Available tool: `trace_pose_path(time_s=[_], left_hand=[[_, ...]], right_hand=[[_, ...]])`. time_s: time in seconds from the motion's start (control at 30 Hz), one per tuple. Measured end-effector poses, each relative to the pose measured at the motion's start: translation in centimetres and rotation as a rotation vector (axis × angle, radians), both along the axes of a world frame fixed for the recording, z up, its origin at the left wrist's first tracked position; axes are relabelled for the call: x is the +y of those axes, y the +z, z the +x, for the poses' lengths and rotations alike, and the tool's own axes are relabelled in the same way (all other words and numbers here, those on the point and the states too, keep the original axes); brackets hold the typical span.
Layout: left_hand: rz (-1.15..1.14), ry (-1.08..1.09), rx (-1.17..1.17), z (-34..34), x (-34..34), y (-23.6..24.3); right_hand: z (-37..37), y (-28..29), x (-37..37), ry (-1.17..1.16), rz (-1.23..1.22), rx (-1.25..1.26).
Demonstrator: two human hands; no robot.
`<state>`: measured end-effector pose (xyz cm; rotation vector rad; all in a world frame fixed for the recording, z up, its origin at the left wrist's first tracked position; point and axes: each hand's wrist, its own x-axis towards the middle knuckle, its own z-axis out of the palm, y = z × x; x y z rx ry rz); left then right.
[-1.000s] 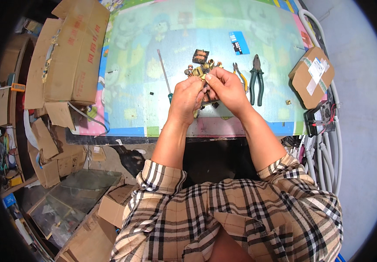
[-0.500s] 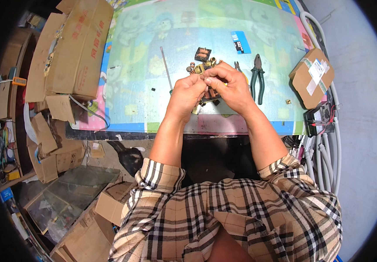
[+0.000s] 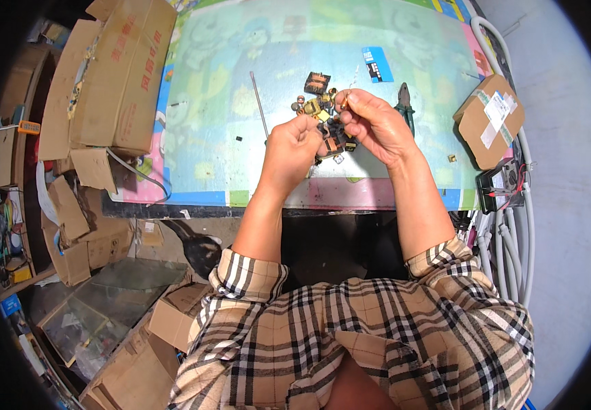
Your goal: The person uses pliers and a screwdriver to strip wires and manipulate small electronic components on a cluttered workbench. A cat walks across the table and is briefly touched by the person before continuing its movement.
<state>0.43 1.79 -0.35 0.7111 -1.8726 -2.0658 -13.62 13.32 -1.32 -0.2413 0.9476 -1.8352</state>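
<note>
A pile of small electronic parts (image 3: 316,107), with copper windings and yellow and black bodies, lies on the table between my hands. My left hand (image 3: 291,145) is closed at the pile's near left side; whatever its fingertips pinch is too small to name. My right hand (image 3: 380,128) is raised at the pile's right side, its thumb and forefinger pinching a small copper-coloured piece that I cannot make out. A flat black block with copper windings (image 3: 317,83) lies at the far side of the pile. Right of it, dark-green-handled pliers (image 3: 405,109) are partly covered by my right hand.
A screwdriver (image 3: 259,102) lies left of the pile, a blue card (image 3: 377,65) beyond it. An open cardboard box (image 3: 128,89) stands at the left; a smaller carton (image 3: 490,121) and a black device with red leads (image 3: 500,186) sit along the right edge.
My hands, together over the pile before, have come apart. The right one moved rightward with a small piece, now covering the cutters and much of the pliers; the left shifted slightly nearer.
</note>
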Motion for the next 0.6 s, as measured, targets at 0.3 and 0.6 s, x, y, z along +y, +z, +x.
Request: trace_pose_path(time_s=[0.3,0.6], left_hand=[[-0.622,-0.703,-0.099,1.6,0.8,-0.2],[-0.469,-0.222,-0.221,1.0,0.1,0.3]], right_hand=[[0.4,0.3,0.2,0.089,0.128,0.156],[1.2,0.6,0.7,0.113,0.166,0.342]])
